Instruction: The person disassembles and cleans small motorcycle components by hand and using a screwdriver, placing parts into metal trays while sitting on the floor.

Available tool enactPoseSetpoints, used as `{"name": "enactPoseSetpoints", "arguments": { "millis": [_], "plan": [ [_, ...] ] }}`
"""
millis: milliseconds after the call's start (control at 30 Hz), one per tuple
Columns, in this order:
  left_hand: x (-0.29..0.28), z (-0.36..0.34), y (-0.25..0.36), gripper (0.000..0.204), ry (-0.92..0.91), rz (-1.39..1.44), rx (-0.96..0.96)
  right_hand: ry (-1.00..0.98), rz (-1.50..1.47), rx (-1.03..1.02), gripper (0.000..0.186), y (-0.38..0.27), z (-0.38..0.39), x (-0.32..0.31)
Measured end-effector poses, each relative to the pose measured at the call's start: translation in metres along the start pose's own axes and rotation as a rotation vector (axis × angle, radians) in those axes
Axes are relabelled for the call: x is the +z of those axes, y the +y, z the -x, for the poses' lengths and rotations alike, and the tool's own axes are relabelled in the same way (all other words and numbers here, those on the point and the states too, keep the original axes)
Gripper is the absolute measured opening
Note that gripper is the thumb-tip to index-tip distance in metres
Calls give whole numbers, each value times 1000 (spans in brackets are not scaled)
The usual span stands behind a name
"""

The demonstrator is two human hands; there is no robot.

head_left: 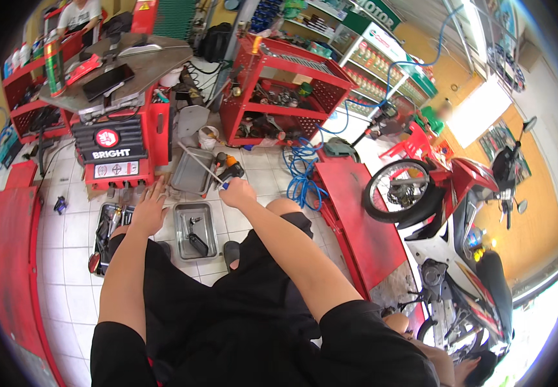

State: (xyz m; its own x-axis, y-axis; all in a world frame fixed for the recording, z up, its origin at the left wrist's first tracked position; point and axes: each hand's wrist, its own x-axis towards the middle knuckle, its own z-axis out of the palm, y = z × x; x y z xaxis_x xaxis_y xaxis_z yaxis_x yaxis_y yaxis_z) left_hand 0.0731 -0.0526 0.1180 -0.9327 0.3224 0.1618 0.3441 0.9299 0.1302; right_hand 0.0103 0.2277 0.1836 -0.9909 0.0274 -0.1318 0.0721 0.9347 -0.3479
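My right hand point(238, 193) is closed round the blue end of a long, thin, pale rod point(200, 160); its exact kind I cannot make out. The rod slants away to the far left, over a grey tray point(187, 169). Fingers spread, my left hand point(151, 210) is open and holds nothing, in front of the red machine's base. Between my knees, a metal pan point(178, 240) on the floor holds a dark part point(197, 245) with a small shiny piece. Just beyond my right hand lies an orange and black power tool point(230, 169).
An open tool case point(105, 235) lies by my left leg. Beyond stand a red machine point(157, 132), a white bucket point(208, 135) and a red tool cart point(286, 111). To the right are a blue coiled hose point(299, 171), a red lift platform point(366, 226) and a motorcycle point(450, 242). Other people are nearby.
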Motion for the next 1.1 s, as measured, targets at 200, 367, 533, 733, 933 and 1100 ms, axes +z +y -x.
{"name": "enactPoseSetpoints", "arguments": {
  "millis": [200, 367, 533, 733, 933, 1100],
  "plan": [
    [6, 9, -11, 40, 34, 5, -20, -168, -455, 146, 38, 21, -3, -5],
    [5, 3, -8, 41, -14, -38, 14, -104, -701, 149, 33, 27, -12, 16],
    [10, -6, 1, 38, -41, -2, 6, -24, -749, 149, 33, 24, -23, 34],
    [21, -11, -13, 38, -50, -28, 6, -148, -938, 147, 33, -15, -3, 11],
    [41, -25, -7, 35, -68, 22, -16, -120, -974, 26, 36, -20, 11, 11],
    [47, -26, 8, 33, -159, -29, 46, -81, -983, 112, 38, 0, 6, 38]
  ]
}}
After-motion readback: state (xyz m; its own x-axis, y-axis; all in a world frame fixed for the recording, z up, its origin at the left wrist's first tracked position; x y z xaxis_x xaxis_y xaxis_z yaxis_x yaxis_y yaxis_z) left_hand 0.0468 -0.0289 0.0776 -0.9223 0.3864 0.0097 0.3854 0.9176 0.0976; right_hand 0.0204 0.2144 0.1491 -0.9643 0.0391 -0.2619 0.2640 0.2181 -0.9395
